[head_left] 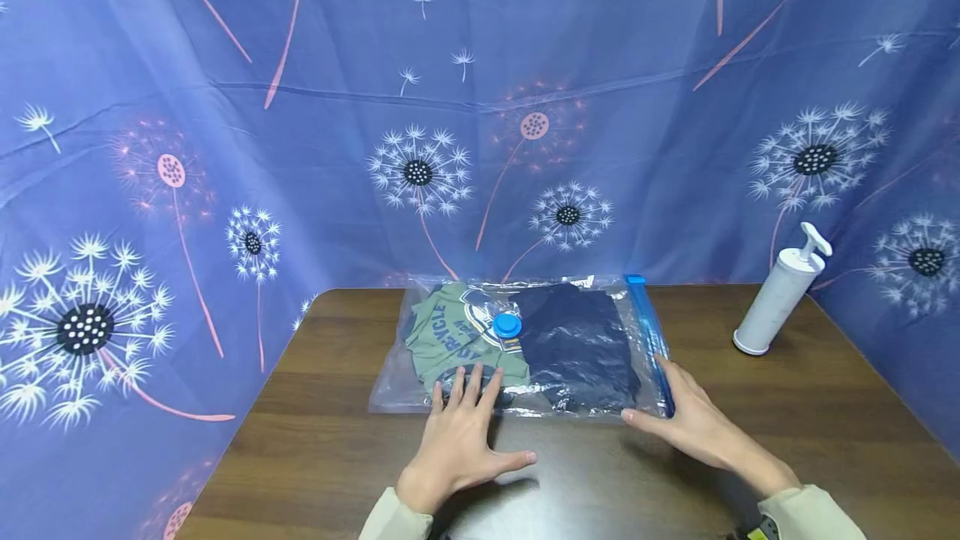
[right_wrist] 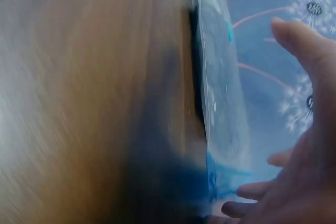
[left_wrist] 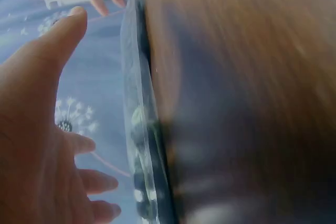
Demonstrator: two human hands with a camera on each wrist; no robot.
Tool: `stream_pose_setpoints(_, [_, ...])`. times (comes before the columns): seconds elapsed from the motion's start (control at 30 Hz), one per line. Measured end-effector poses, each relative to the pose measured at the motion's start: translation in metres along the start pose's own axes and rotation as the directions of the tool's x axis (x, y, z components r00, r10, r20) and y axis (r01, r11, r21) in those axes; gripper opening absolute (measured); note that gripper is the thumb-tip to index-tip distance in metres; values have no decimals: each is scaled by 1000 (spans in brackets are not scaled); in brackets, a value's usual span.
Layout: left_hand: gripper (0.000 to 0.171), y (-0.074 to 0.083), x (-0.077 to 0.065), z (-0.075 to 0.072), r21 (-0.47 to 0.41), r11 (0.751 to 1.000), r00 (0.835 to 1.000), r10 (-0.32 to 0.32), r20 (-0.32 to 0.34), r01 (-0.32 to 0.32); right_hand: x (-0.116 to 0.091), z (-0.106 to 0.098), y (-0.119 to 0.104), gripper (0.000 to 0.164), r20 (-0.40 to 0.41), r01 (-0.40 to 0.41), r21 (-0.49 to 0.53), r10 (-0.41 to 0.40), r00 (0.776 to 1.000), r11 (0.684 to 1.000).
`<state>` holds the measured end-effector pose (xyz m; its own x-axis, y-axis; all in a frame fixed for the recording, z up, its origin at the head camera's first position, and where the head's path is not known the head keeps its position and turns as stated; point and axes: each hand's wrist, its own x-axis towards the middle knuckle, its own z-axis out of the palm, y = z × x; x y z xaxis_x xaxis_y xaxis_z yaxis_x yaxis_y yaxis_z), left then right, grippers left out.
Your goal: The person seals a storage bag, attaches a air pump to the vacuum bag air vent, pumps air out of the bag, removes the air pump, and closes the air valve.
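Note:
A clear plastic vacuum storage bag (head_left: 390,386) lies flat on the table. Inside it are a folded green printed shirt (head_left: 438,348) on the left and a dark navy garment (head_left: 577,340) on the right. A round blue valve cap (head_left: 507,325) sits near its middle, and a blue zip strip (head_left: 647,323) runs down the right end. My left hand (head_left: 463,444), fingers spread, has its fingertips over the bag's near edge beside the shirt. At the near right corner, my right hand (head_left: 701,423) has thumb and fingers apart around the zip end. Both wrist views show the bag (left_wrist: 142,129) edge-on beside straight, unclenched fingers.
A white hand pump (head_left: 776,302) with a T-shaped handle stands on the right side of the wooden table (head_left: 315,457). Behind the table hangs a blue cloth (head_left: 322,173) with dandelion prints, and it also covers both sides.

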<state>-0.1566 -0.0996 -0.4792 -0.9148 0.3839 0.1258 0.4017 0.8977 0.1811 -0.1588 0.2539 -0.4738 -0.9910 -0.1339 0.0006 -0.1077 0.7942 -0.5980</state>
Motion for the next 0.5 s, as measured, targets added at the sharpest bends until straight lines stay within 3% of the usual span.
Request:
stream_pose_setpoints(0.13, [119,8,12,0,4,1000,1000,25,18,-25,23,-15,10,114,78,-67,65,62,995,996])
stream_pose_setpoints(0.27, [118,19,29,-4,55,994,996,91,10,-91,45,-33,20,114,173,-158,135,133,976,978])
stream_pose_setpoints(0.5, [113,34,60,-17,83,981,984,172,47,-175,84,-51,38,115,257,-309,269,241,936,912])
